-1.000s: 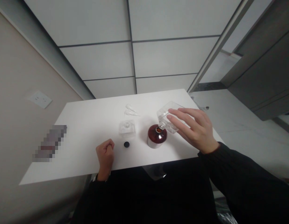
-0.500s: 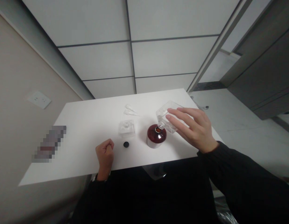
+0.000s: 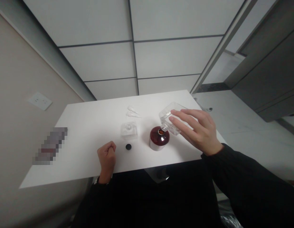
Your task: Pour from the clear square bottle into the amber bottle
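Observation:
My right hand (image 3: 196,131) grips a clear square bottle (image 3: 170,114) from above and tilts it down to the left. The bottle's narrow neck is at the open mouth of a dark red-brown bottle (image 3: 158,139), which stands upright on the table. Whether the neck touches the rim, or liquid flows, I cannot tell. My left hand (image 3: 107,155) rests as a fist near the table's front edge, and whatever it may hold is hidden. Between the fist and the red-brown bottle lies a small round black cap (image 3: 128,147).
A second clear square bottle (image 3: 129,130) is on the white table (image 3: 85,126) behind the black cap. Two small clear-and-white pieces (image 3: 132,111) lie farther back. A blurred-out item (image 3: 50,145) is at the left side. A panelled white front (image 3: 168,60) stands behind the table.

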`<state>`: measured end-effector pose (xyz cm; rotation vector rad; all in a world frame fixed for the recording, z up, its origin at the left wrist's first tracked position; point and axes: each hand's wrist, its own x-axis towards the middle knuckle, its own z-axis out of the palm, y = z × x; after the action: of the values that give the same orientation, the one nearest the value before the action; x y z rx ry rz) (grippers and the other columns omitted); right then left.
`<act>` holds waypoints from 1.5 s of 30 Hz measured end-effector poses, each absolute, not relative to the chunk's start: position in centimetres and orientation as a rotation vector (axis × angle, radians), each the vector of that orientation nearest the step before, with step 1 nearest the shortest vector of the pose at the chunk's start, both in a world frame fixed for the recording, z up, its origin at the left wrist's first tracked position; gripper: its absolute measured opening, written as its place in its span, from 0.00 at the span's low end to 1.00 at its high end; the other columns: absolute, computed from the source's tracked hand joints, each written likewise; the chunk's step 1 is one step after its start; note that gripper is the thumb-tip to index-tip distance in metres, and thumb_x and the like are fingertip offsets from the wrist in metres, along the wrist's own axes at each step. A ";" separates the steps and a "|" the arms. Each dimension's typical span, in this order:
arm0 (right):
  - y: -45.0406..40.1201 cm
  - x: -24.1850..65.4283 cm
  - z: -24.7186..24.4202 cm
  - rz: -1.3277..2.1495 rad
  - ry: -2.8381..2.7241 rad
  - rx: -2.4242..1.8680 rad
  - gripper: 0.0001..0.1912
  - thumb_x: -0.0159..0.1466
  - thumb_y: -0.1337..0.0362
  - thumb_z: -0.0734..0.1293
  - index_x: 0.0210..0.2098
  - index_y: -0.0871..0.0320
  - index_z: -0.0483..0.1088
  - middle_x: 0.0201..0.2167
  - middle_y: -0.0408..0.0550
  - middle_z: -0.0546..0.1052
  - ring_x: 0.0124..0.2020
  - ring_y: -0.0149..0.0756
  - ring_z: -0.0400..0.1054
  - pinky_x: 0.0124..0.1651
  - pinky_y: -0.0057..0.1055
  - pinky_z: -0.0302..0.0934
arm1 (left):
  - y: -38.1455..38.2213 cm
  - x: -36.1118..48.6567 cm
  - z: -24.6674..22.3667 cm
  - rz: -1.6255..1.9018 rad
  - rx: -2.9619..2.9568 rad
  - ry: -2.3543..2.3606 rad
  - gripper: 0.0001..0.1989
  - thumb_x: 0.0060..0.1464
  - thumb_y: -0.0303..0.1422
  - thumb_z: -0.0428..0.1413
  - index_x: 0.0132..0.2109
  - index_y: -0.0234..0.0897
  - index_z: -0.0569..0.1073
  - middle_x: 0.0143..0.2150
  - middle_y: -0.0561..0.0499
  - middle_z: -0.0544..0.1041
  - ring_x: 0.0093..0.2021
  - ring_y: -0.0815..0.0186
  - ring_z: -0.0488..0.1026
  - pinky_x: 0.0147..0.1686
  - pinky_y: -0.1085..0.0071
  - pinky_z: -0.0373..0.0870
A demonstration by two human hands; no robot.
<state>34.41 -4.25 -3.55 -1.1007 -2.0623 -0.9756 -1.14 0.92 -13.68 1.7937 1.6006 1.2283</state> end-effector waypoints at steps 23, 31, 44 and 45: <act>-4.1 34.3 -3.2 -0.989 -2.065 -1.052 0.24 0.69 0.74 0.74 0.62 0.55 0.72 0.55 0.49 0.85 0.57 0.40 0.76 0.59 0.37 0.69 | 0.8 -1.1 -13.8 1.249 1.782 1.596 0.10 0.44 0.30 0.47 0.19 0.41 0.57 0.16 0.57 0.53 0.18 0.70 0.52 0.23 0.67 0.47; -4.2 34.3 -3.3 -1.007 -2.065 -1.073 0.21 0.71 0.72 0.72 0.60 0.51 0.73 0.56 0.47 0.84 0.56 0.40 0.75 0.57 0.37 0.68 | 0.8 -1.1 -13.7 1.262 1.780 1.596 0.10 0.45 0.31 0.47 0.19 0.41 0.57 0.16 0.57 0.53 0.18 0.70 0.53 0.23 0.68 0.47; -4.1 34.2 -3.2 -1.009 -2.057 -1.054 0.19 0.71 0.73 0.72 0.59 0.55 0.73 0.54 0.49 0.85 0.58 0.39 0.77 0.64 0.36 0.67 | 0.8 -1.0 -13.5 1.277 1.796 1.577 0.10 0.45 0.31 0.47 0.18 0.41 0.57 0.15 0.57 0.54 0.17 0.71 0.53 0.22 0.68 0.47; -4.1 34.1 -3.2 -1.010 -2.058 -1.051 0.18 0.71 0.73 0.72 0.59 0.55 0.74 0.54 0.49 0.85 0.58 0.39 0.77 0.65 0.37 0.66 | 0.8 -1.0 -13.6 1.279 1.797 1.577 0.11 0.45 0.31 0.47 0.18 0.41 0.57 0.15 0.57 0.54 0.17 0.71 0.53 0.22 0.68 0.47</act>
<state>34.13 -4.08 -3.25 -1.0512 -2.0578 -1.0099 -0.98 0.83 -13.56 1.7973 1.5768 1.2791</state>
